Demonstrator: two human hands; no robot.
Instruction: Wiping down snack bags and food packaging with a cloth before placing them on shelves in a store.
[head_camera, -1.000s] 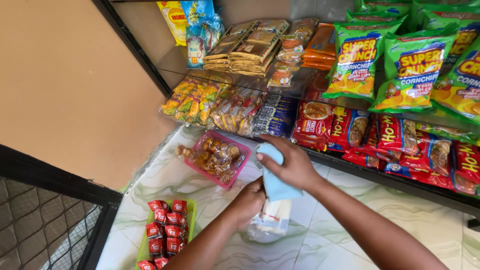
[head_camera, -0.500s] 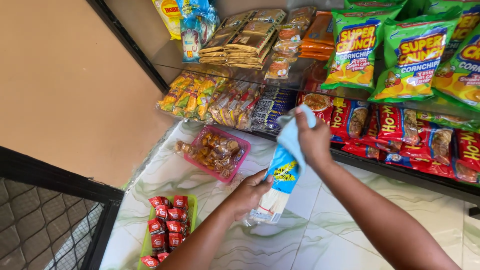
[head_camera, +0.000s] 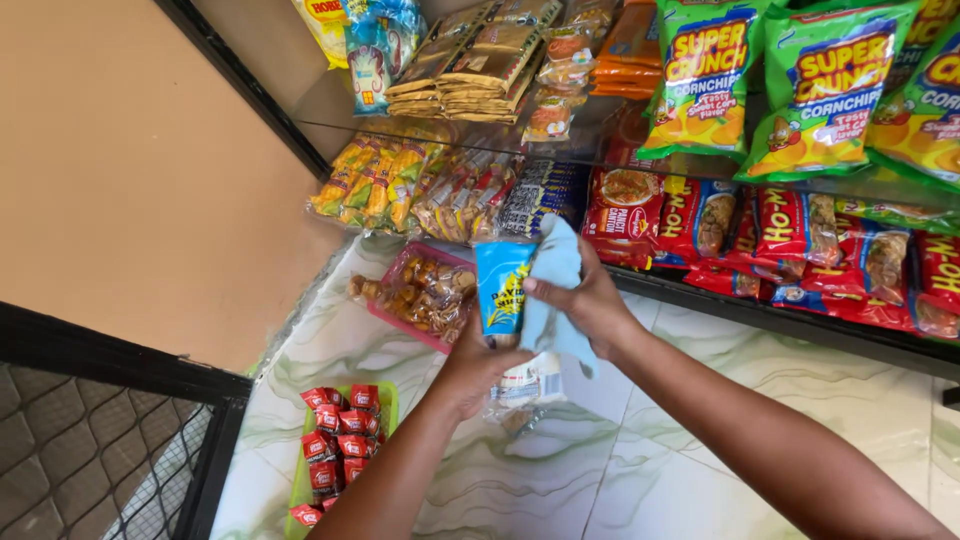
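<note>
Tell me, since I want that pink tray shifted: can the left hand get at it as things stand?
Probably not freely: the left hand holds a snack packet, though the pink tray lies uncovered just beside it.

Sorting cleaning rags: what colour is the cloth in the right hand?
Light blue cloth, clearest in the head view.

A plain tan painted wall (head_camera: 120, 170) fills the left side, lit evenly by soft daylight. At its foot stands a black metal frame with diamond wire mesh (head_camera: 90, 450). The white marble-patterned bench with green veins (head_camera: 640, 470) stretches across the lower part, its glossy surface catching pale reflections. Above it, a dark-edged glass shelf (head_camera: 800, 320) runs from the right toward the wall, and a second glass shelf (head_camera: 330, 105) sits higher up, both fixed along a slanting black frame bar (head_camera: 240, 75).
</note>
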